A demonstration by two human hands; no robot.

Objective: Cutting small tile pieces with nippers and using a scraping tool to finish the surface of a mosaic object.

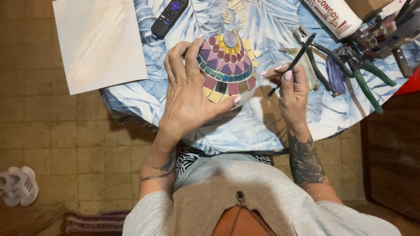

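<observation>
At the lower left edge of the frame a white shoe [18, 185] rests on the tiled floor [65, 131], and a striped rug [94, 222] lies along the bottom edge. In the upper left a pale sheet [98, 41] lies with its right part on the table [262, 124] and its left part hanging past the rim. The table wears a blue leaf-print cloth. A black remote [169, 17] sits at the top, just right of the sheet.

The left hand [188, 94] is left of centre, cupped around a mosaic dome [227, 67], fingers spread over its left flank and the thumb tip pressed to its lower right edge. The dome stands in the upper middle of the frame, tiled in rings of red, purple, teal, pink and yellow, with a round pale stone at its top. Loose tile chips [232, 13] lie above it at the top edge.

The right hand [292, 89] is just right of the dome, fingers pinched closed on a thin black tool [294, 63] that slants up to the right. Beyond it, toward the upper right, lie green-handled nippers [365, 76], a purple-handled tool [336, 75] and a white tube [334, 15]. A red object [411, 83] shows at the right edge.
</observation>
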